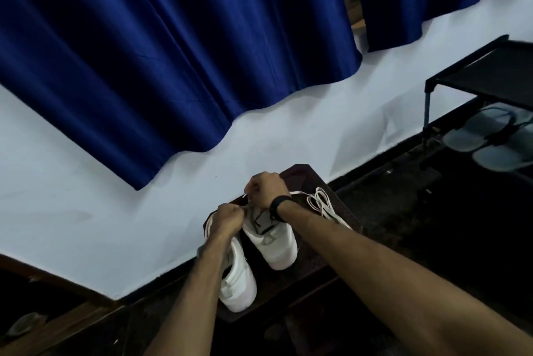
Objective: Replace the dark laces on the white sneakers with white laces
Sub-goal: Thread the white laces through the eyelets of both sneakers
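Observation:
Two white sneakers stand on a small dark table (311, 269). The left sneaker (238, 280) lies partly under my left forearm. The right sneaker (274, 243) still carries a dark lace (261, 218) near its tongue. My left hand (227, 218) is curled and pinches a lace end at the shoe's far end. My right hand (266, 188), with a black band on the wrist, is curled too and pinches a white lace tip just above. A loose bundle of white laces (321, 201) lies on the table to the right.
A white wall and a blue curtain (173, 53) rise behind the table. A black shoe rack (476, 76) with pale sandals (496, 139) stands at the right. The floor around is dark. Wooden furniture sits at the lower left.

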Demonstrator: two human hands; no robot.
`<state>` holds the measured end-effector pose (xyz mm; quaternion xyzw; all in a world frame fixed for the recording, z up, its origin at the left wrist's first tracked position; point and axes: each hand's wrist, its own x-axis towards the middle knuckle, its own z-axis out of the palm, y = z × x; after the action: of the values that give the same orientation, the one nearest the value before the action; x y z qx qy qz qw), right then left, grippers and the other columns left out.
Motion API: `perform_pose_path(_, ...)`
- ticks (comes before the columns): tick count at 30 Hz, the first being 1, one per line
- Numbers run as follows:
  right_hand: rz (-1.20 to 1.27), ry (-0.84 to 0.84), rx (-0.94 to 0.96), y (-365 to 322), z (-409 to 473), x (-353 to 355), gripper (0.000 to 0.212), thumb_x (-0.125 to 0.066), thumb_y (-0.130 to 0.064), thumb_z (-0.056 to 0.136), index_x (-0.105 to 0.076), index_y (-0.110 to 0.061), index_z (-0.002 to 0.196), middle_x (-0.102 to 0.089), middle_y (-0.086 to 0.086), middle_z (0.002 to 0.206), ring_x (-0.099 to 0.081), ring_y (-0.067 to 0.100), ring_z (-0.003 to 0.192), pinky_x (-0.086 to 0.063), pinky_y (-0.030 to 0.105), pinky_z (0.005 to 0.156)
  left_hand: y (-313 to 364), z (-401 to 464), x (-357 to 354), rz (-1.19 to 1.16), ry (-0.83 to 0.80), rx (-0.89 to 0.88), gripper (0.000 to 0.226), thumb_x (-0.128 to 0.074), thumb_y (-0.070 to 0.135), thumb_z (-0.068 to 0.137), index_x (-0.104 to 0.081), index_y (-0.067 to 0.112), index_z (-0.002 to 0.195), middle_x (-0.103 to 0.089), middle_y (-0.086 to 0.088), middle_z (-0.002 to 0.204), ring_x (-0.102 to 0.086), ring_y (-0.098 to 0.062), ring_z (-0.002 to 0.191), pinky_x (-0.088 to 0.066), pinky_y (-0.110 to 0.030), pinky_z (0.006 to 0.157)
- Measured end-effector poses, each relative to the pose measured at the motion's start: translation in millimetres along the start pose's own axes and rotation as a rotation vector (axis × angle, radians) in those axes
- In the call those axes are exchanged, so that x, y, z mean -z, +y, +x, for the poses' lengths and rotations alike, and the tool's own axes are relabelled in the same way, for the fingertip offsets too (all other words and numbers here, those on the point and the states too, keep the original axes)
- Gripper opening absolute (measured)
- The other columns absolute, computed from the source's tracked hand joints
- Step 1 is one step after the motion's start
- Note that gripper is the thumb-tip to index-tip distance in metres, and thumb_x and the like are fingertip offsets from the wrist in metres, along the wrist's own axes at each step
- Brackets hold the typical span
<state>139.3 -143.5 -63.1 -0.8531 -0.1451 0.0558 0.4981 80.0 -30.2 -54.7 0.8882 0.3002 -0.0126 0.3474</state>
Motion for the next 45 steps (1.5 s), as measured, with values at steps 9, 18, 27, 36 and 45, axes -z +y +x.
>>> perform_pose_path(9,-0.169,0.157,0.046,34,3,3,0.02,-0.054,-0.01,0.085,-0.071,-0.02,0.089,-0.068,0.009,0.1,-0.063,0.031,0.094,-0.045,0.031,0.073,-32,22,-3,-0.492,-0.038,0.085,0.011,-0.071,0.009,0.069,-0.077,0.011,0.078,-0.074,-0.018,0.089,-0.07,-0.036,0.092,-0.054,-0.046,0.091)
perform_pose_path(18,-0.31,0.166,0.143,25,-8,-6,0.019,-0.055,-0.027,0.087,-0.073,-0.031,0.094,-0.072,0.001,0.096,-0.064,0.029,0.093,-0.035,0.03,0.067,-37,11,-2,-0.696,-0.064,0.149,0.008,-0.071,0.007,0.082,-0.064,0.004,0.083,-0.067,-0.023,0.089,-0.064,-0.029,0.078,-0.052,-0.036,0.072)
perform_pose_path(27,-0.45,0.149,0.221,17,-18,-21,0.021,-0.055,-0.027,0.087,-0.072,-0.035,0.095,-0.07,0.001,0.093,-0.065,0.027,0.091,-0.035,0.029,0.065,-33,-1,-3,-0.838,-0.104,0.176,0.009,-0.07,0.006,0.085,-0.064,0.003,0.089,-0.068,-0.015,0.071,-0.066,-0.02,0.051,-0.051,-0.023,0.046)
perform_pose_path(36,-0.557,0.171,0.29,16,-24,-27,0.026,-0.048,-0.033,0.09,-0.073,-0.027,0.094,-0.068,0.003,0.09,-0.063,0.027,0.088,-0.04,0.033,0.071,-34,-7,-2,-0.871,-0.164,0.169,0.031,-0.067,0.033,0.091,-0.072,0.003,0.083,-0.073,-0.017,0.081,-0.071,-0.023,0.064,-0.056,-0.027,0.054)
perform_pose_path(45,-0.437,0.212,0.286,18,-21,-29,0.019,-0.049,-0.026,0.082,-0.066,-0.022,0.09,-0.067,0.007,0.084,-0.062,0.033,0.082,-0.05,0.039,0.072,-23,-7,-7,-0.71,-0.085,0.155,0.05,-0.061,-0.006,0.085,-0.066,0.015,0.041,-0.063,-0.007,0.052,-0.058,-0.014,0.042,-0.049,-0.022,0.048)
